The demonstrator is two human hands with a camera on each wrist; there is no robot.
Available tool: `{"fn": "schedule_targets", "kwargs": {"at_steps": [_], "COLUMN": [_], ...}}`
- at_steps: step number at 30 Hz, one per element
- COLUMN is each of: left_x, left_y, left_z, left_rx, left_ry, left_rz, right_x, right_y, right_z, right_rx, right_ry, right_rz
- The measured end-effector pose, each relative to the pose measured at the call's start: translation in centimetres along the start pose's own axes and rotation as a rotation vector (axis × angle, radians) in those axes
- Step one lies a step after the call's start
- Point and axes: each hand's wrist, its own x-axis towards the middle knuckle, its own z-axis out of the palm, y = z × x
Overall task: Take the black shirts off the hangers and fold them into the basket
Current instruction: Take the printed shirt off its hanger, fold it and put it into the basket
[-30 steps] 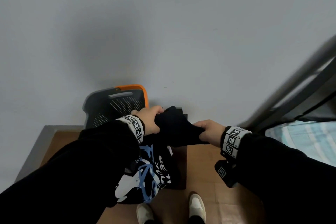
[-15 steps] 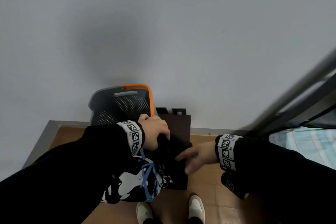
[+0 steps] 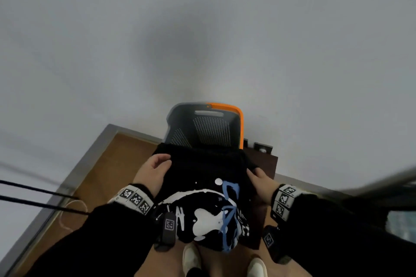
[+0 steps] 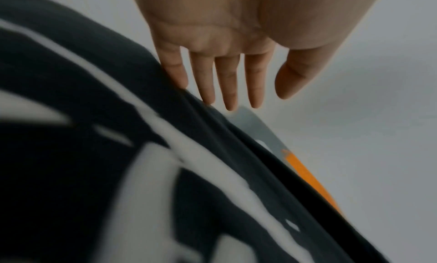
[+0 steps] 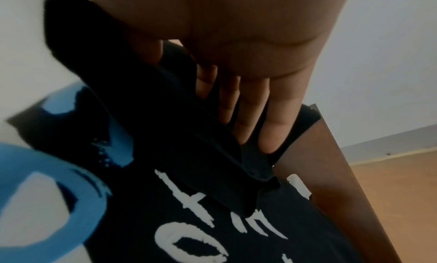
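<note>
A black shirt (image 3: 202, 164) with a white and blue print lies spread over a dark brown stool (image 3: 263, 162), its far edge against the grey basket (image 3: 180, 108) with the orange rim. My left hand (image 3: 155, 171) lies beside the shirt's left edge with straight fingers. In the left wrist view my left hand (image 4: 224, 70) only brushes the shirt (image 4: 118, 155) with its little finger. My right hand (image 3: 258, 177) is at the right edge. In the right wrist view my right hand (image 5: 248, 99) has a fold of the shirt (image 5: 212, 229) caught between its fingers.
The basket stands against a grey wall, in a corner of the wooden floor (image 3: 108, 164). Two black cables (image 3: 33, 195) cross at the left above a white cord loop (image 3: 74, 213). A blurred grey bar (image 3: 382, 184) runs at the right. My white shoes (image 3: 191, 258) are below the stool.
The shirt was bunched between both hands; now it lies spread on the stool before the basket. My left hand has let go, and my right hand has moved to the right edge.
</note>
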Motion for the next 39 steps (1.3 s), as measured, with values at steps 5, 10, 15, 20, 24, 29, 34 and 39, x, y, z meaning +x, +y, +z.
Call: {"fn": "schedule_targets", "kwargs": {"at_steps": [5,10,15,20,24,29,34,39], "left_x": [1.4,2.1,0.9,1.7,3.3,2.5,4.0,3.8], "left_y": [-8.5,-13.0,-15.6,-14.2,-14.3,-12.3,-14.9,-16.8], "left_z": [-4.2,-4.7,-3.8,-3.6,-3.7,-4.4,-3.6,-3.9], "left_rx": [-0.008,-0.301,-0.411,-0.677,-0.783,-0.896,-0.915,-0.836], "left_ry": [0.041,-0.133,-0.297,-0.418,-0.399,-0.472,-0.467,-0.421], "left_rz": [-0.291,-0.649,-0.782,-0.731,-0.713,-0.703,-0.753,-0.789], "right_x": [1.5,2.5,2.7,2.9,2.1,0.9,0.3,0.0], "right_y": [-2.3,-5.7,-9.9,-12.8,-13.1,-11.6,-11.0,-10.8], "right_z": [0.7,0.2,0.1,1.8,4.5,6.8,8.2,8.6], "right_rx": [0.118,0.012,-0.065,-0.038,-0.224,-0.526,-0.757,-0.748], "right_ry": [0.15,0.267,0.393,0.573,0.611,0.528,0.538,0.536], "right_rz": [0.052,0.127,0.049,-0.021,-0.066,0.004,0.041,0.044]}}
